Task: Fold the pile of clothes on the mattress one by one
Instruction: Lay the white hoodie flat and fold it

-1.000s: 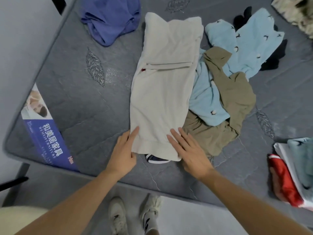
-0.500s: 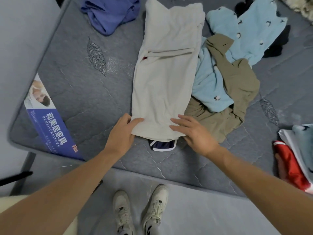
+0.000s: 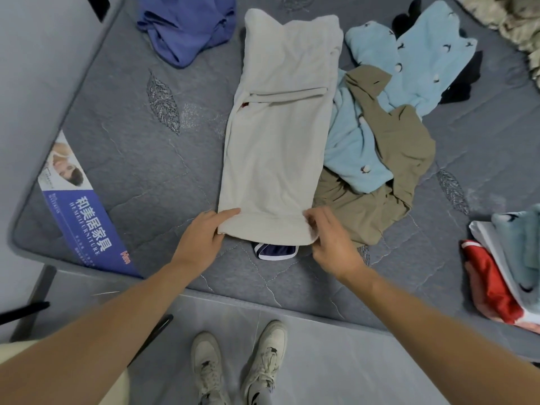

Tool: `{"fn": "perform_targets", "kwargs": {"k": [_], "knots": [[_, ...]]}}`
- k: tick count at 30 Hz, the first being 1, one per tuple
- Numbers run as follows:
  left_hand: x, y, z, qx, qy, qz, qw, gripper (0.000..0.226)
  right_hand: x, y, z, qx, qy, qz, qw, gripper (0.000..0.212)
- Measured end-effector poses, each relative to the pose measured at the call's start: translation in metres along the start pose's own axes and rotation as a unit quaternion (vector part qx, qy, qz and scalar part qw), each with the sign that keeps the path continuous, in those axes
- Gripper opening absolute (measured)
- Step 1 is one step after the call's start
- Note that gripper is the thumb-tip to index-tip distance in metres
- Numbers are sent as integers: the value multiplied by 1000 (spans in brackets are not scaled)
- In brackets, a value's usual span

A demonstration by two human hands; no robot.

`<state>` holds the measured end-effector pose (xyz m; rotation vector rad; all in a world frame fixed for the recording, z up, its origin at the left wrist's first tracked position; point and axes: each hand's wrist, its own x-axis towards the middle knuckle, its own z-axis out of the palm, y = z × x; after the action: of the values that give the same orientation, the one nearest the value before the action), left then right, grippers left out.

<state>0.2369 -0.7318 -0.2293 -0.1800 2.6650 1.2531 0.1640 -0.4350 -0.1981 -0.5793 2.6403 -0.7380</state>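
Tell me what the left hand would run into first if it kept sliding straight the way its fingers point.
The left hand points right along the near hem of the cream garment, which it already pinches. Going on, it would likely meet the right hand gripping the hem's other corner, though depth is uncertain.

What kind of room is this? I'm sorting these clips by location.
Probably a bedroom or a spare room at home: a bare grey quilted mattress with its shop label on, loose clothes such as a beige garment, and a folded stack.
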Motion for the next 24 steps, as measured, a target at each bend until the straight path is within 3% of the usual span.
{"fn": "perform_targets", "kwargs": {"k": [4,10,14,17,19,21,24], "knots": [[-5,3,-1,-24,30,11,999,64,-5,-4,1,34,78,68,994,33],[-9,11,-7,-81,81,15,993,58,-11,-18,-10,64,165,48,983,27],[-9,5,-4,-81,70,-5,994,61,-12,-15,-3,56,101,93,989,28],[-11,-2,3,-107,62,-50,991,63,-13,-18,6,143,41,118,982,30],[-10,1,6,-197,57,-106,973,62,-15,-22,9,249,-1,144,958,61],[-7,7,8,-325,51,-171,929,51,-14,-29,14,367,-1,177,913,80],[-5,15,8,-416,60,-230,877,27,3,-41,20,421,82,272,861,69]]}}
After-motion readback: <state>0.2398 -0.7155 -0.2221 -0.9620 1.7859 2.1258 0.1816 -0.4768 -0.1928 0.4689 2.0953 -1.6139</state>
